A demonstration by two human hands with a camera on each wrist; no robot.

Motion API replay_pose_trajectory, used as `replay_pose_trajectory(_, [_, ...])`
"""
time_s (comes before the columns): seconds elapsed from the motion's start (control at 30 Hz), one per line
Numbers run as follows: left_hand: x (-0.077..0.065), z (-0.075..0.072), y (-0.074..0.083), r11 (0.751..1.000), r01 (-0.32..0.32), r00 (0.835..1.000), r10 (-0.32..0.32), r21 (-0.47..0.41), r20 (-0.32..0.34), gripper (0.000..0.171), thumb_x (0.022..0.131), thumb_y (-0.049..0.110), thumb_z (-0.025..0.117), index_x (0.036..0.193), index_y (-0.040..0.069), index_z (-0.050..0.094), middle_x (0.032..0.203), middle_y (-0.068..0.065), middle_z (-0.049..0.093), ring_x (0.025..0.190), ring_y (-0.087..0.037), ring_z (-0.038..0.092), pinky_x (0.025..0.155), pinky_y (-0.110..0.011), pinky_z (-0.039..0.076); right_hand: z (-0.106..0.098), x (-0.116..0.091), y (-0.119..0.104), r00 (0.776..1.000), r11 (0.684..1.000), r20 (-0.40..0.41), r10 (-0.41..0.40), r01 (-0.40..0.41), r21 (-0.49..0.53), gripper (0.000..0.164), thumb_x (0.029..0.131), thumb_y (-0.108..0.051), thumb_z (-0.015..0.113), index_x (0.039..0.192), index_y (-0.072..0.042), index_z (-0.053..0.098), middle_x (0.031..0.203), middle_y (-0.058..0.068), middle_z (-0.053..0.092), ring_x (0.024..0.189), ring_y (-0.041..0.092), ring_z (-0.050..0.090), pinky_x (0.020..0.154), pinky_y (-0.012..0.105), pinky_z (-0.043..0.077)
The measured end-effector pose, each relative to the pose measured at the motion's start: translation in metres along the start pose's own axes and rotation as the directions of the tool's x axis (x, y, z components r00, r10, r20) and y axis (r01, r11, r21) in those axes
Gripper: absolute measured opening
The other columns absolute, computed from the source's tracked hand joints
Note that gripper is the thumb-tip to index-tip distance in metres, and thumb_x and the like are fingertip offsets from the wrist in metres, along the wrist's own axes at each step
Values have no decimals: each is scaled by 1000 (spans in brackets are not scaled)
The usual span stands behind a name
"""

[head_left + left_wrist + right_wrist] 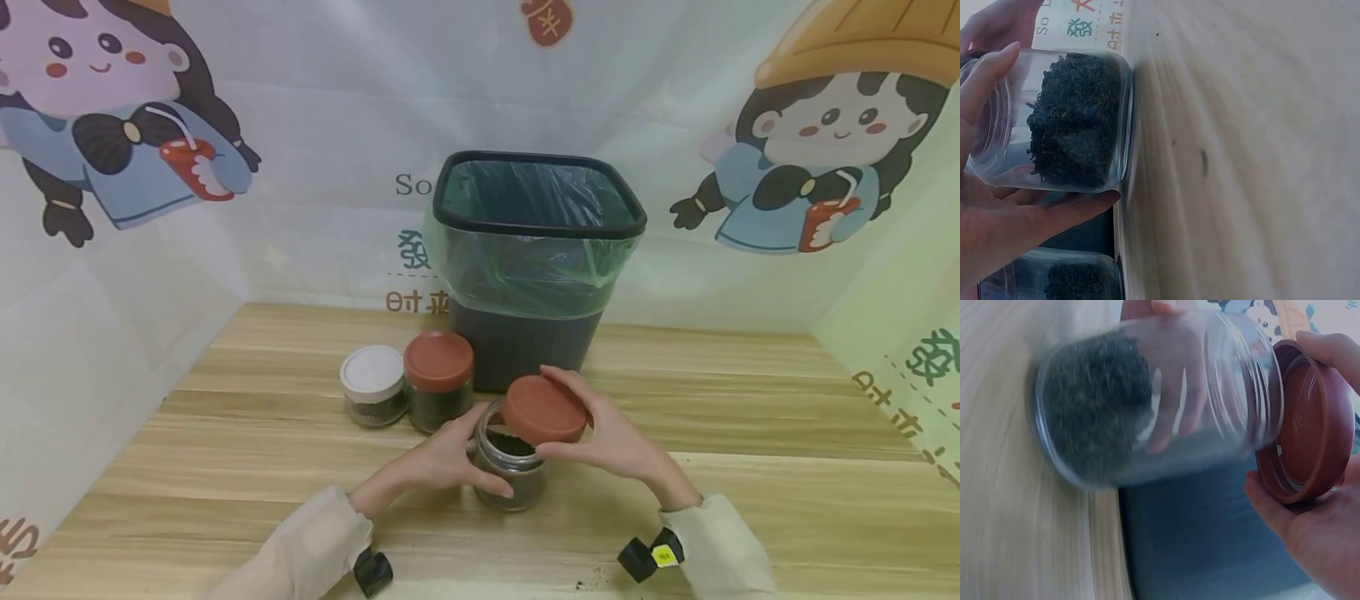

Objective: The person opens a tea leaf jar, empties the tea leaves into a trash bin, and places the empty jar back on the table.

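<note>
A clear jar partly filled with dark, curled dried leaves stands on the table with its mouth uncovered. My left hand grips it round the side, thumb toward the front. In my right hand is a reddish-brown screw lid, pinched by its rim between thumb and fingers. The lid is tilted just above the right part of the jar's mouth; in the right wrist view its hollow underside faces the opening.
Behind the left hand stand a jar with a reddish-brown lid and a shorter jar with a white lid. A dark trash bin with a green liner is behind them. Dark crumbs lie near the table's front edge.
</note>
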State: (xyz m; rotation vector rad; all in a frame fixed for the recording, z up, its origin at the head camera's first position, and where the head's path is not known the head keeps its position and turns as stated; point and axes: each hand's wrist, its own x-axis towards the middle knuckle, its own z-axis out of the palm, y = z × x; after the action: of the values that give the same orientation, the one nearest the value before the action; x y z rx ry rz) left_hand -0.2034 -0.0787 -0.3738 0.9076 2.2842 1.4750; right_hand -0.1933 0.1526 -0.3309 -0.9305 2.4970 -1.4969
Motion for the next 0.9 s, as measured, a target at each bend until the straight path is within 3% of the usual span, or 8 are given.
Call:
replay_pose_trajectory(0.2, [0,1,0,1000,-4,1000,4,18,-13,87,63,18,81,134,8,31,130,-10,42,120,-22,41,95,-37,39,-13,-8,10,997,994,-74,24,-31,-101,79,72,-18,74,136,-4,30,125,14,46,108,28,48,86,41,43])
replay_pose_trajectory(0.47, [0,1,0,998,-12,1000,14,53,-28,89,59,17,83,132,6,33,129,-12,44,120,-24,41,99,-42,33,-27,-18,25,986,979,-145,77,-102,-177,78,71,-20,74,134,-3,33,122,15,48,104,28,50,83,41,43])
replay_pose_trajectory(0.73, [0,0,-4,1000,-9,999,9,2,46,94,60,14,82,136,6,27,131,-19,42,123,-28,37,99,-45,33,-37,-22,45,979,938,-169,112,-161,-308,80,68,-25,75,131,2,34,118,20,49,99,30,52,79,41,45])
replay_pose_trajectory(0.9, [2,0,-6,999,-3,998,1,40,58,95,58,14,83,135,4,28,130,-19,43,122,-29,39,100,-44,32,-41,-22,56,972,916,-177,153,-207,-343,84,67,-28,76,131,5,33,119,23,47,100,33,52,80,43,44])
